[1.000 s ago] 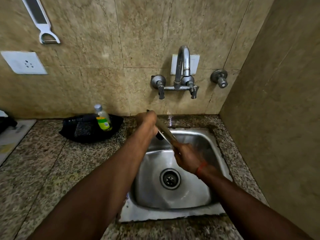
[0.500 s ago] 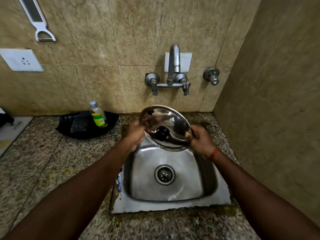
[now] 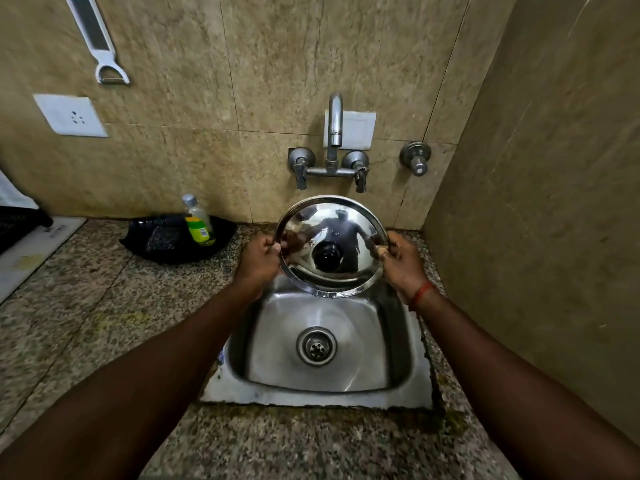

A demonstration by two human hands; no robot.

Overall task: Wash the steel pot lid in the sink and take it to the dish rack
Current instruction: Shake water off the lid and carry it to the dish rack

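A round shiny steel pot lid with a black knob at its middle is held up over the back of the steel sink, its face tilted toward me. My left hand grips the lid's left rim. My right hand, with a red thread at the wrist, grips the right rim. The tap stands on the wall just above the lid, and no water shows from its spout. No dish rack can be made out with certainty.
A green-labelled bottle stands in a black tray on the granite counter left of the sink. A tiled wall closes the right side. A peeler and a socket are on the back wall.
The lid has turned from edge-on to facing me and risen higher. My hands have spread out to its left and right rims.
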